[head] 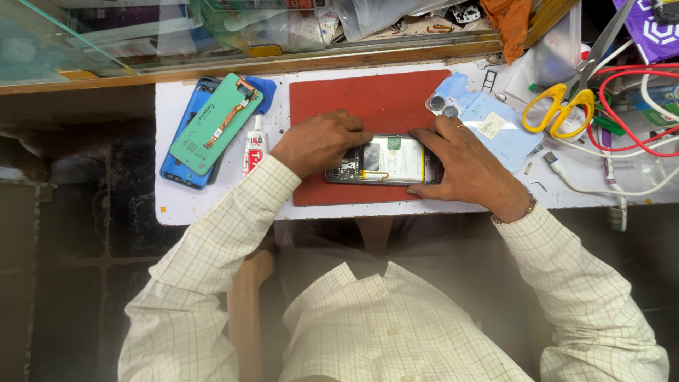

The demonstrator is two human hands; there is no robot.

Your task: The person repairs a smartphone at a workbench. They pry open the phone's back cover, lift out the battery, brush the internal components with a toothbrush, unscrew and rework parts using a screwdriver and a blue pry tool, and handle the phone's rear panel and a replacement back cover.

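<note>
Both hands grip the opened phone (387, 160) on the red mat (368, 99): left hand (320, 141) apparently pressing, right hand (463, 166) steadying; keep pressure even.

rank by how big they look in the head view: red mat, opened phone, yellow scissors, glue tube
1. red mat
2. opened phone, partly hidden by the left hand and right hand
3. yellow scissors, close to the phone, so unsure
4. glue tube
</note>
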